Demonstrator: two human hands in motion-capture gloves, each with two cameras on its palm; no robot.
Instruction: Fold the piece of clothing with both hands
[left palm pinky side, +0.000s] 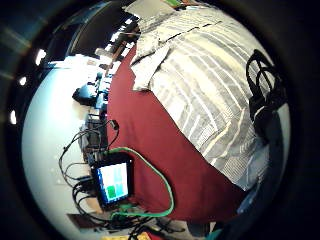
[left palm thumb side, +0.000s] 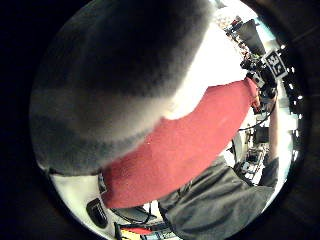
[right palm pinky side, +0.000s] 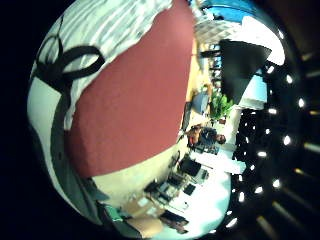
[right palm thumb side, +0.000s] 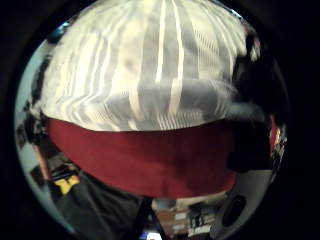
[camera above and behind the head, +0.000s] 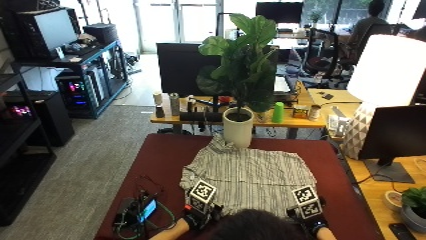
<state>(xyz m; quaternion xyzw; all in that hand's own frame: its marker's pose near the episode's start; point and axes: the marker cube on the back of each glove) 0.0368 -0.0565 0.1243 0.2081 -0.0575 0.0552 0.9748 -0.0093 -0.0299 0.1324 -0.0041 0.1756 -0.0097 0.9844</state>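
Nearest the person, two gloved hands sit at the near hem of one striped shirt: the left hand at its near left corner, the right hand at its near right corner (whether either set of fingers pinches the cloth I cannot tell, since the head hides them). The single shirt lies flat, spread on the dark red table, collar toward the far edge. Bare tabletop shows on both sides of the shirt, wider on the left, where one small lit tablet with a green cable sits by the near left corner. Beyond the collar, one white pot holding a leafy plant stands at the table's far edge.
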